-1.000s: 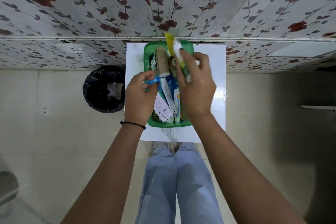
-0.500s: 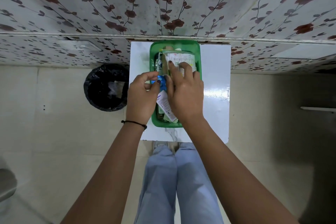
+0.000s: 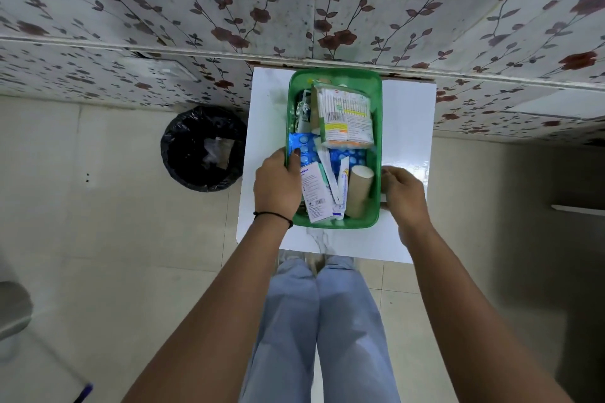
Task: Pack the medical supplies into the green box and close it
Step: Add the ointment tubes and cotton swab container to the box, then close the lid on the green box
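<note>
Green box [image 3: 376,154] is sitting open at the table's [image 3: 406,127] far edge, supplies filling it. You are clasping its sides: left hand [image 3: 276,188] gripping the left rim, right hand [image 3: 404,191] the right.

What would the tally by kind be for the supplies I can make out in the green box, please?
Cotton swab packet: 1
Blue blister strips: 2
Beige bandage roll: 1
White cartons: 1
White tubes or sachets: 2
Foil packs at the left wall: uncertain, about 1
Total: about 8; more may lie hidden underneath.
</note>
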